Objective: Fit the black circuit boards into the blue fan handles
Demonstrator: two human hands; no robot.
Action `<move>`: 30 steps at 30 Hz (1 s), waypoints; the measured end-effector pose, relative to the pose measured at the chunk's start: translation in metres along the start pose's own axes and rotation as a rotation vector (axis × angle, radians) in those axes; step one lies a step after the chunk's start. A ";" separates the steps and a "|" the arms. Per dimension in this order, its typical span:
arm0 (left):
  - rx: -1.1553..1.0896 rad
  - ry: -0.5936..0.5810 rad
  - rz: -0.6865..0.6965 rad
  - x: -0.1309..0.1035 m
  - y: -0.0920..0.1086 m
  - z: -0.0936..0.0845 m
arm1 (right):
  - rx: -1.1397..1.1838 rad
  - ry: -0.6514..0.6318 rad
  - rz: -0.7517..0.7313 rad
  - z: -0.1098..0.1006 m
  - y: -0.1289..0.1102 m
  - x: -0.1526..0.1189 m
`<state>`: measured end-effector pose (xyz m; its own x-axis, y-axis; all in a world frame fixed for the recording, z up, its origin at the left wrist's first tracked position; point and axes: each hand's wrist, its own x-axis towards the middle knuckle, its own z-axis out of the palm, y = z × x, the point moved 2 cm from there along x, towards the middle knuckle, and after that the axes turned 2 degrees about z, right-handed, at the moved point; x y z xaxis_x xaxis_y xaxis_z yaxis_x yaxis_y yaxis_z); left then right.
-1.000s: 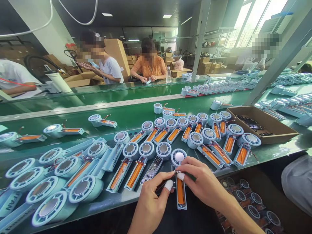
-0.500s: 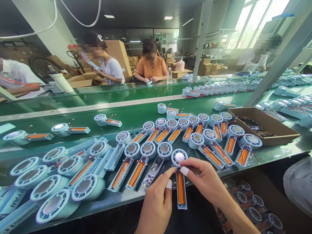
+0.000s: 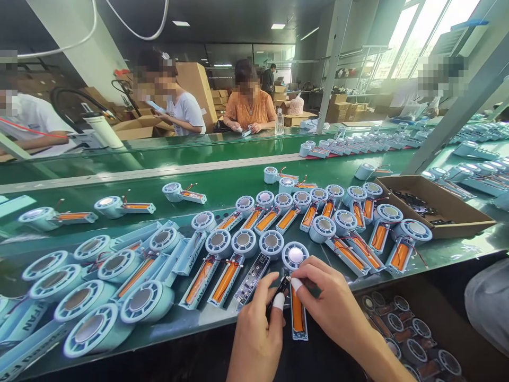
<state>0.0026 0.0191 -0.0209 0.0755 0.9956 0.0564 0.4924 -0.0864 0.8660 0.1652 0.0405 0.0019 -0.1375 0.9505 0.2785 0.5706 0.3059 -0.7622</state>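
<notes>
Between the thumb and fingers of my left hand (image 3: 260, 329) is a small dark circuit board (image 3: 280, 289), tilted upward. My right hand (image 3: 328, 297) pinches at the board's upper end, where a tiny connector may be; the fingertips hide it. White covers sit on both thumbs. Just below and behind the fingers lies a light-blue fan unit (image 3: 295, 256) with its orange battery (image 3: 298, 313) in the open handle, which reaches past the table edge. Left of it, another fan (image 3: 271, 243) has a circuit board (image 3: 252, 278) lying on its handle.
Rows of fan units (image 3: 243, 241) cover the bench on both sides. A cardboard tray (image 3: 457, 228) of dark boards stands at right, a box of fans (image 3: 421, 339) below. People sit across the green conveyor belt (image 3: 222, 183).
My left hand has turned and drawn slightly down, so the dark board now shows between its fingers. My right hand remains pinched near it. The conveyor fans appear shifted right.
</notes>
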 end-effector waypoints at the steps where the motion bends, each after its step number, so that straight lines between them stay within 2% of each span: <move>1: -0.020 -0.005 -0.005 0.000 0.001 0.001 | -0.044 0.008 -0.022 0.001 0.000 -0.001; 6: -0.014 0.015 0.051 -0.002 0.001 0.002 | -0.208 0.020 -0.096 0.004 0.000 -0.005; 11: 0.134 0.078 0.301 -0.004 -0.005 0.004 | -0.272 0.001 -0.132 0.007 -0.001 -0.008; 13: 0.133 0.095 0.335 -0.003 -0.006 0.004 | -0.210 -0.015 -0.121 0.006 0.000 -0.007; 17: 0.050 0.044 0.287 0.004 -0.002 -0.002 | 0.013 -0.056 -0.046 -0.001 0.003 0.000; 23: -0.166 -0.031 0.133 0.011 0.010 -0.008 | 0.210 -0.192 -0.010 -0.012 0.006 0.011; 30: -0.186 -0.018 0.055 0.009 0.011 -0.004 | 0.252 -0.119 0.009 -0.008 0.011 0.007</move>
<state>0.0052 0.0273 -0.0086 0.1145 0.9885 0.0985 0.3186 -0.1304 0.9389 0.1768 0.0496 0.0002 -0.2363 0.9483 0.2118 0.3551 0.2872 -0.8896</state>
